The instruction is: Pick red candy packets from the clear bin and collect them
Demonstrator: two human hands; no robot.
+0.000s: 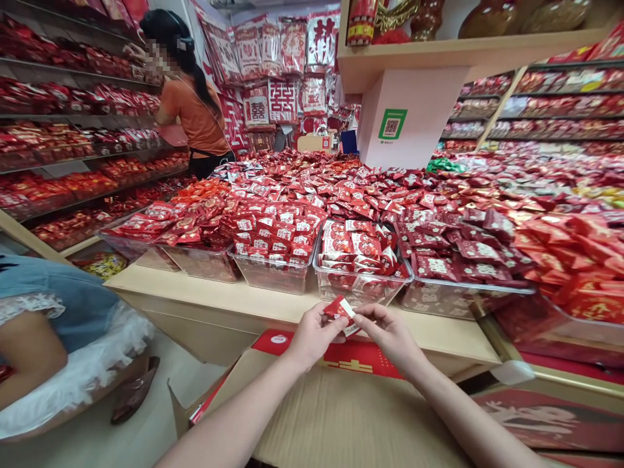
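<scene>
Between my two hands is a small red and white wrapped packet (340, 309), held up in front of the counter edge. My left hand (312, 335) pinches its left side with thumb and fingers. The right side is gripped by my right hand (387, 330), thumb and fingertips together on the white part. Just behind them stands a clear plastic bin (363, 279) full of similar red and white packets (366, 246). Below my hands lies a cardboard box (341, 416) with a red printed strip (361, 359).
More bins of red packets line the wooden counter (273, 312), including a dark red one (453, 286) to the right. A person in orange (195, 117) stands by the left shelves (88, 117). Another person in a denim top (58, 312) is low at the left.
</scene>
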